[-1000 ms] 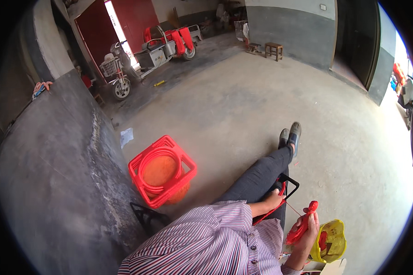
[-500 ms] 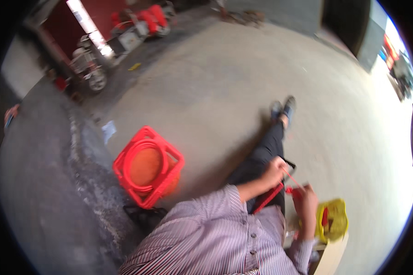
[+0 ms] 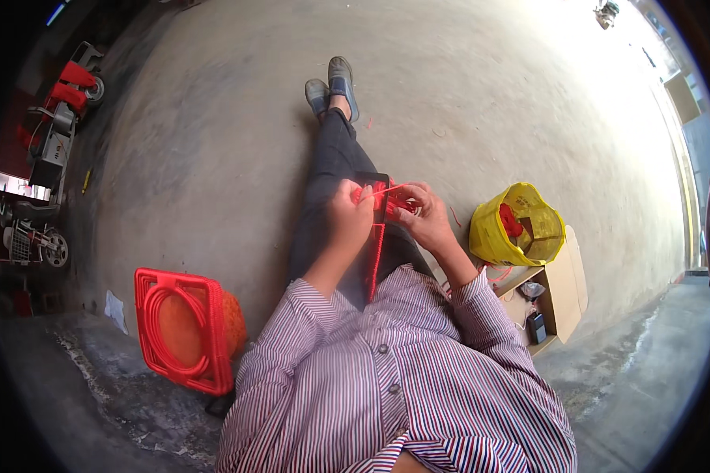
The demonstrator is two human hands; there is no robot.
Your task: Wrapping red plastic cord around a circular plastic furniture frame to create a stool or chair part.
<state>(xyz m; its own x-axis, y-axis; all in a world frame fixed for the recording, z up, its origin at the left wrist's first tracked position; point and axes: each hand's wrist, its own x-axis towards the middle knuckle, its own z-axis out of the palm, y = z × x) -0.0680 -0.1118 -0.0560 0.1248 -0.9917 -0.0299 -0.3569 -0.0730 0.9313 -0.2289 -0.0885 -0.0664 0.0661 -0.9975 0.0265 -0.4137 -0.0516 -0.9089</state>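
Note:
Above my lap, my left hand is closed, pinching thin red cord. The fingers of my right hand are bent round several red strands, and one strand runs taut between the two hands. A black frame-like piece stands up between them; how it is fixed is hidden. From it a red braided strip hangs down over my dark trousers toward my waist. My legs are stretched out, crossed at the ankles.
On the right stands a yellow container with a red bundle inside. An open cardboard box beside it holds a dark device. A red square-framed object with an orange body lies left. Vehicles stand far left.
My view has swung to the right, so the legs now point up the picture. My hands have come closer together, shortening the stretched cord between them.

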